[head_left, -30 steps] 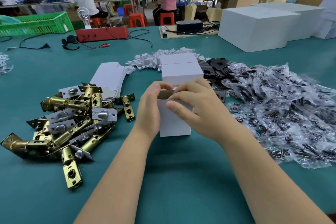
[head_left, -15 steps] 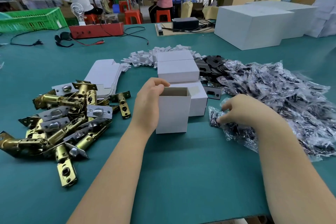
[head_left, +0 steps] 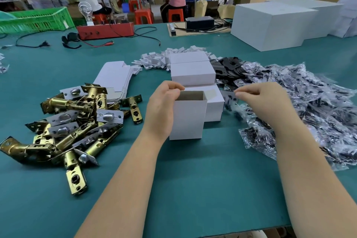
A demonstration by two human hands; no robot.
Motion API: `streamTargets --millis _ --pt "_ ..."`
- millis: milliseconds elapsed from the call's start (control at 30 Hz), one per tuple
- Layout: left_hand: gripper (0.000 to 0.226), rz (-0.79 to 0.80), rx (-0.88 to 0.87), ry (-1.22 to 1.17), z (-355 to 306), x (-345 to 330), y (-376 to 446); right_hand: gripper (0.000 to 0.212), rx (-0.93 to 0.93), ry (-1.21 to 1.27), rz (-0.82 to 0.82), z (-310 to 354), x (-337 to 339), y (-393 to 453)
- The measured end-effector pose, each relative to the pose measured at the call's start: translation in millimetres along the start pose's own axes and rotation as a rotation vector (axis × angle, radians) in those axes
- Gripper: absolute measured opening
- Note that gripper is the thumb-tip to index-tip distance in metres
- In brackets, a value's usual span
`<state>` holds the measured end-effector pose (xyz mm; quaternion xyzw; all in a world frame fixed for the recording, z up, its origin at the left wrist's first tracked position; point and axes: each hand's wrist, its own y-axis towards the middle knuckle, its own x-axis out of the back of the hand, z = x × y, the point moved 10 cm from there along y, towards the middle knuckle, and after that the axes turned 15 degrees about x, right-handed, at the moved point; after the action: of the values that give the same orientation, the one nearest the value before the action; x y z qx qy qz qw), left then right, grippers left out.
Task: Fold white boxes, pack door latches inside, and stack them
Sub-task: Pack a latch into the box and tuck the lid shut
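Observation:
A small white box (head_left: 187, 121) stands upright on the green table with its top open and brown inside showing. My left hand (head_left: 161, 106) grips its left wall near the rim. My right hand (head_left: 264, 100) pinches a clear plastic bag of black screws (head_left: 232, 105), lifted just right of the box. Closed white boxes (head_left: 193, 73) are stacked behind it, with another (head_left: 214, 106) lying beside it. A heap of brass door latches (head_left: 73, 121) lies to the left. Flat unfolded box blanks (head_left: 114, 77) lie behind the latches.
A large pile of bagged screws (head_left: 309, 110) covers the right side. Black plates (head_left: 228, 69) and white cardboard inserts (head_left: 156, 60) lie behind the stack. Big white cartons (head_left: 270, 25), a red device (head_left: 105, 31) with cables and a green crate (head_left: 36, 19) stand far back. People sit at distant benches.
My right hand left the box top, reached into the screw bags on the right, and now lifts one bag toward the box. My left hand stays on the box.

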<state>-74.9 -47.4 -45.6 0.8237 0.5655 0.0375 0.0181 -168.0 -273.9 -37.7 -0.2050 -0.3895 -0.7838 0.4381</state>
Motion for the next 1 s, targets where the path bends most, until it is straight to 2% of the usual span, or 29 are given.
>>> streamTargets --millis 100,167,233,333,467,600,667,733,800,867,900,933,1000 --pt "0.020 0.004 -0.006 -0.001 -0.8 -0.5 0.1 0.015 -0.043 0.020 -0.086 -2.9 2.1 1.5" --pt "0.020 -0.002 -0.013 0.007 -1.8 -0.1 -0.7 0.026 -0.046 -0.075 0.014 -3.5 -11.5 3.0" --pt "0.020 -0.004 -0.010 0.012 -1.2 0.0 -0.7 0.049 -0.026 -0.181 0.169 -4.4 -32.3 4.4" --pt "0.019 -0.005 -0.003 0.011 0.4 0.9 -0.1 0.065 -0.033 -0.179 0.302 -11.3 -58.0 5.6" --pt "0.019 -0.006 0.003 0.010 1.0 1.4 -1.0 0.059 -0.014 -0.060 0.255 -18.5 -62.9 9.0" --pt "0.020 -0.008 0.016 0.016 -0.4 1.1 -3.2 0.062 -0.008 -0.001 0.226 -19.2 -66.9 7.3" --pt "0.022 0.001 0.020 0.015 -1.8 0.5 -4.4 0.054 0.025 -0.050 0.169 -12.3 -62.9 8.1" --pt "0.025 0.029 0.026 -0.007 -2.8 -0.8 -5.6 0.041 0.031 -0.062 0.019 -4.9 -45.0 8.0" --pt "0.029 0.065 0.037 -0.033 -2.4 -2.6 -7.1 0.030 0.039 0.096 -0.221 2.0 -16.9 4.1" --pt "0.031 0.091 0.051 -0.054 -1.3 -4.3 -8.1 0.021 0.137 0.359 -0.478 18.0 14.1 -5.2" --pt "0.031 0.097 0.054 -0.064 -1.1 -4.7 -8.1 0.020 0.214 0.479 -0.551 31.1 24.0 -10.0" --pt "0.031 0.097 0.054 -0.070 -1.4 -4.8 -7.9 0.022 0.300 0.566 -0.564 48.4 28.3 -13.0" --pt "0.031 0.098 0.051 -0.082 -1.8 -5.5 -7.7 0.030 0.454 0.627 -0.464 87.4 20.8 -14.7"
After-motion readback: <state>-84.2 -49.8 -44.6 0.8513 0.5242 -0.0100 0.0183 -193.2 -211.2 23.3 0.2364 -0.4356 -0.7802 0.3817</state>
